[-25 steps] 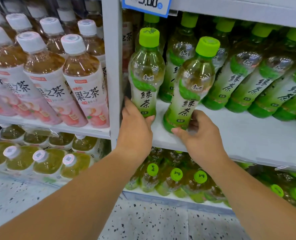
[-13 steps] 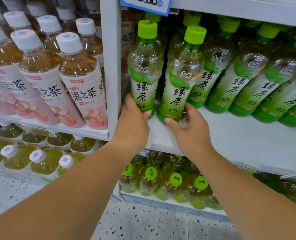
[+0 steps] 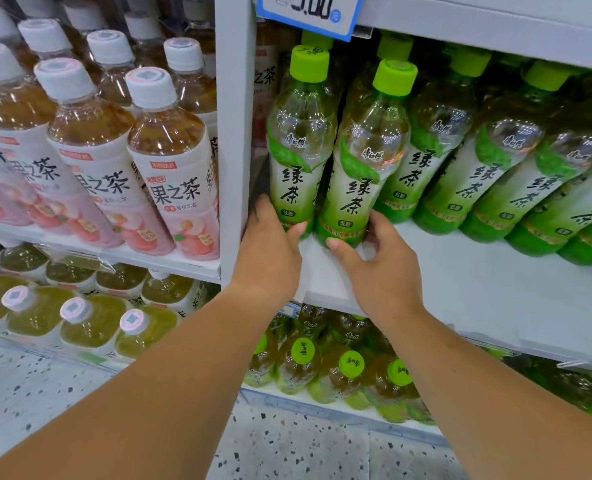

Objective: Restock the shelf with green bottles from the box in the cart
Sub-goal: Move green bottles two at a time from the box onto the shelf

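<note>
Head view: left hand (image 3: pixel 270 251) wrapped around base of left clear plastic green-capped tea bottle (image 3: pixel 299 147), right hand (image 3: pixel 377 261) clasping base of neighbouring identical right bottle (image 3: pixel 367 157). Both upright on white metal shelf (image 3: pixel 478 282), long axes toward 12 o'clock, touching, front-left corner. Likely next: loosen fingers, withdraw toward 6 o'clock.
</note>
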The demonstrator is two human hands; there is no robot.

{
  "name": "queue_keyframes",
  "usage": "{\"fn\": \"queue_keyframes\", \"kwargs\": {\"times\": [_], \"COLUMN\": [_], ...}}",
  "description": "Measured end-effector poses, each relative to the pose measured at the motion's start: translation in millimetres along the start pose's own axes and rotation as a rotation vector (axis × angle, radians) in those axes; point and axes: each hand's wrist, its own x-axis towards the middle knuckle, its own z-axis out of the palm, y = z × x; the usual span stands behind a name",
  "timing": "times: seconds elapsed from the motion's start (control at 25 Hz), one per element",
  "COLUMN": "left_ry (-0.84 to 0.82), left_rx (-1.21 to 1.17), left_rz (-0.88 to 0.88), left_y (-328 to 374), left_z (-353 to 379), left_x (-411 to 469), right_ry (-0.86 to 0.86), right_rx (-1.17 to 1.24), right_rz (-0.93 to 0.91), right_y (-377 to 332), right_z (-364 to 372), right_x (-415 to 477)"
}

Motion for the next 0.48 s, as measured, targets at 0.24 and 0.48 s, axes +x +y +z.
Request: {"fn": "queue_keyframes", "kwargs": {"times": [0.24,0.48], "left_ry": [-0.009,-0.004], "left_rx": [0.026,-0.111], "left_rz": [-0.008,-0.127], "left_y": [0.4,15.0], "left_z": [2.8,-6.9], "left_x": [2.8,-2.7], "right_ry": [0.026,0.013], "right_rx": [-0.034,-0.115], "right_rz": [-0.005,0.014], "right_y": [1.6,4.5], "right_z": [1.6,4.6], "right_x": [-1.5,-0.6]}}
